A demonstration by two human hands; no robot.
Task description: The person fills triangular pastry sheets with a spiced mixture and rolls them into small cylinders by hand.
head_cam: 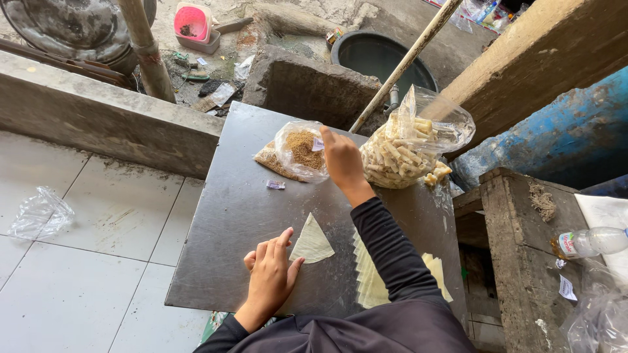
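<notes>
1. The right hand [343, 163] reaches forward over the metal table [229, 216] to the clear plastic bag of brown crumbly filling [299, 151]. Its fingertips rest at the bag's open mouth, pinched close together; whether they hold any filling cannot be told, since the back of the hand hides it.
2. The left hand [270, 276] lies flat on the table near the front edge, fingers spread slightly and holding nothing. Its fingertips touch the left edge of a pale triangular pastry wrapper [312, 242] that lies flat on the metal.
3. Just right of that wrapper, partly under the right forearm in its dark sleeve [391, 252], lies a stack of pale wrappers [370, 282], fanned so that their edges show as steps.
4. The bag of filling sits at the far side of the table, towards the middle. Beside it to the right stands a larger clear bag of finished pastry rolls [402, 151], open at the top, with a few rolls [438, 174] loose at its foot.
5. A small scrap of wrapper [275, 185] lies on the table just in front of the filling bag.
6. A pale pole [405, 62] leans behind the two bags.
7. Left of the table, a crumpled clear bag [40, 212] lies on the white floor tiles [98, 261].
8. On the right, a plastic bottle [589, 242] lies on a wooden stand [523, 261].
</notes>
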